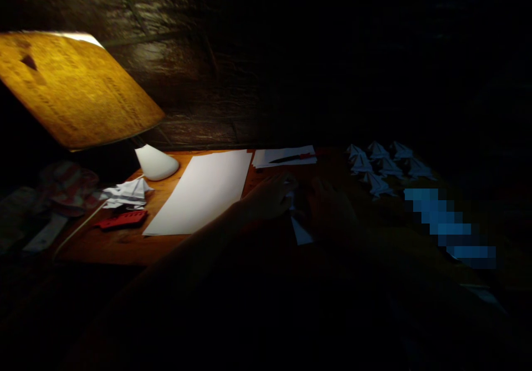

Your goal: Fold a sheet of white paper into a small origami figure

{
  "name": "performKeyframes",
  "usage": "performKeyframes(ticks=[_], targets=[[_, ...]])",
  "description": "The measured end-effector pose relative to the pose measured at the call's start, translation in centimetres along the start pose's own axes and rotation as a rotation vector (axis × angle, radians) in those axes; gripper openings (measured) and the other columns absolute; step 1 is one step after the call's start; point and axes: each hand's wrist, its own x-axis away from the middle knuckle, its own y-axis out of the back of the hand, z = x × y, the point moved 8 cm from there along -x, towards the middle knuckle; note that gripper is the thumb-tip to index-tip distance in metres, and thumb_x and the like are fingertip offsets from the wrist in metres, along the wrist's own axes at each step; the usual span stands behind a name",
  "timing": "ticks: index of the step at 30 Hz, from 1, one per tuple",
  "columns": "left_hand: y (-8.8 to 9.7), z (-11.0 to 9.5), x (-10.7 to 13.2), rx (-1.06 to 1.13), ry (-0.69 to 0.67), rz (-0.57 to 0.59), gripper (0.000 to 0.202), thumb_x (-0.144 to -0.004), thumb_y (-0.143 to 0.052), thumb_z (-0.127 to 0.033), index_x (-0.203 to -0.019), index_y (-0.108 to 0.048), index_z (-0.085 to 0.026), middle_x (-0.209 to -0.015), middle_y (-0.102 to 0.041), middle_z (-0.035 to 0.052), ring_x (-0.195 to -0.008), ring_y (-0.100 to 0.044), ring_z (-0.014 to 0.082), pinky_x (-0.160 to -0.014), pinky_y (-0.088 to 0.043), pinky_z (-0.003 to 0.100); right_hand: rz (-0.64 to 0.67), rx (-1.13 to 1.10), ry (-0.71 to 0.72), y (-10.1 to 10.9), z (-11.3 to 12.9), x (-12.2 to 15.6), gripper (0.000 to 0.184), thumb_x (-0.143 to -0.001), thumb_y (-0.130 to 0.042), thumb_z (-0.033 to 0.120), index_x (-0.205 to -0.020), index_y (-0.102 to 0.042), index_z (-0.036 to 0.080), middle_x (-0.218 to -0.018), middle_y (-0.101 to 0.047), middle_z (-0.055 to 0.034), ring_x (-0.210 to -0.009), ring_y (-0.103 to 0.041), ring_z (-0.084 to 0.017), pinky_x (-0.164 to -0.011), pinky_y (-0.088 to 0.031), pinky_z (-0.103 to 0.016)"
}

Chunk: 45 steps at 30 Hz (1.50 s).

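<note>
White paper piece point(302, 233) between left hand point(270, 196) and right hand point(332, 204), over wooden table point(124, 254). Deep shadow; cannot tell either grip. Likely folding: best align edges, pin with 1 hand, crease outward with other; table lamp point(83, 91) nearer would help.

Noted bare left hand point(269, 196), rounded over the knuckles, continuing into bare left forearm point(216, 231), slim at the wrist and widening farther back until lost in shadow. Logged bare right hand point(330, 202) as a dim, blurred outline, with finer detail too dark to read. Could not make out clothing farther up either arm; too little light there to tell.
</note>
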Motion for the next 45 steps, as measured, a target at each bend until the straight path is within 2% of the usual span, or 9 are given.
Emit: performKeyframes(ticks=[6, 13, 15, 19, 24, 29, 33, 37, 45], targets=[[-0.2, 0.2, 0.0, -0.031, -0.002, 0.008, 0.042, -0.090, -0.051, -0.021, -0.132, -0.056, -0.017, -0.128, -0.058, 0.0120, -0.119, -0.056, 0.0272, -0.101, -0.049, 0.043, 0.021, 0.000, -0.013, 0.0, -0.3, -0.2, 0.067, -0.099, -0.031, 0.068, -0.121, -0.065, 0.015, -0.126, -0.056, -0.0193, -0.112, -0.053, -0.033, -0.086, -0.046, -0.042], [0.0, 0.1, 0.0, -0.086, 0.015, -0.005, 0.043, -0.091, -0.050, -0.022, -0.134, -0.056, -0.017, -0.130, -0.058, 0.0123, -0.119, -0.057, 0.0287, -0.103, -0.045, 0.048, 0.012, -0.006, -0.007, 0.3, -0.4, -0.2, 0.067, -0.099, -0.032, 0.068, -0.124, -0.065, 0.015, -0.129, -0.056, -0.0192, -0.114, -0.053, -0.033, -0.086, -0.047, -0.042], [0.1, 0.0, -0.1, -0.090, 0.028, 0.002, 0.042, -0.092, -0.049, -0.023, -0.133, -0.056, -0.017, -0.132, -0.058, 0.0124, -0.119, -0.056, 0.0294, -0.103, -0.045, 0.049, 0.028, -0.016, -0.007, 0.3, -0.7, -0.3, 0.061, -0.100, -0.035, 0.064, -0.125, -0.066, 0.017, -0.130, -0.056, -0.0180, -0.114, -0.053, -0.032, -0.086, -0.047, -0.040], [0.2, -0.1, -0.2, -0.076, 0.051, 0.023, 0.041, -0.094, -0.049, -0.024, -0.134, -0.057, -0.020, -0.131, -0.058, 0.0113, -0.121, -0.056, 0.0294, -0.103, -0.044, 0.049, 0.034, -0.066, -0.010, 0.1, -2.1, -0.5, 0.043, -0.105, -0.037, 0.043, -0.118, -0.072, 0.023, -0.125, -0.058, -0.0135, -0.107, -0.057, -0.026, -0.080, -0.046, -0.034], [0.1, 0.0, -0.3, -0.049, 0.058, 0.028, 0.039, -0.099, -0.052, -0.032, -0.137, -0.055, -0.021, -0.131, -0.058, 0.0110, -0.122, -0.057, 0.0287, -0.104, -0.044, 0.050, 0.067, -0.170, 0.040, -0.5, -4.1, -0.9, 0.037, -0.103, -0.043, 0.029, -0.124, -0.074, 0.030, -0.124, -0.059, -0.0099, -0.099, -0.058, -0.022, -0.080, -0.044, -0.031], [-0.3, 0.4, -0.3, -0.041, 0.047, 0.012, 0.040, -0.100, -0.053, -0.033, -0.139, -0.054, -0.025, -0.133, -0.057, 0.0093, -0.122, -0.056, 0.0290, -0.104, -0.044, 0.050, 0.070, -0.294, 0.083, -0.6, -5.5, -1.2, 0.035, -0.102, -0.047, 0.027, -0.118, -0.077, 0.026, -0.122, -0.061, -0.0099, -0.103, -0.059, -0.022, -0.085, -0.046, -0.032], [-0.6, 0.7, -0.2, -0.029, 0.042, -0.006, 0.044, -0.100, -0.055, -0.033, -0.143, -0.052, -0.027, -0.131, -0.057, 0.0087, -0.121, -0.056, 0.0290, -0.103, -0.044, 0.050, 0.032, -0.339, 0.079, -0.6, -6.4, -1.1, 0.036, -0.098, -0.049, 0.019, -0.114, -0.080, 0.028, -0.124, -0.063, -0.0090, -0.105, -0.061, -0.024, -0.088, -0.046, -0.035], [-0.6, 0.8, -0.1, -0.034, 0.017, -0.013, 0.041, -0.099, -0.054, -0.033, -0.141, -0.055, -0.031, -0.132, -0.056, 0.0077, -0.123, -0.054, 0.0294, -0.105, -0.042, 0.051, 0.021, -0.367, 0.093, -0.9, -6.8, -1.2, 0.037, -0.095, -0.049, 0.017, -0.110, -0.081, 0.030, -0.121, -0.065, -0.0081, -0.102, -0.063, -0.023, -0.086, -0.048, -0.036], [-0.8, 1.0, -0.2, -0.038, 0.029, -0.005, 0.037, -0.099, -0.055, -0.035, -0.135, -0.060, -0.028, -0.133, -0.055, 0.0083, -0.122, -0.054, 0.0299, -0.103, -0.043, 0.052, 0.043, -0.390, 0.021, -1.3, -8.1, -1.4, 0.036, -0.090, -0.052, 0.012, -0.096, -0.083, 0.029, -0.119, -0.069, -0.0053, -0.092, -0.065, -0.021, -0.077, -0.049, -0.033]])
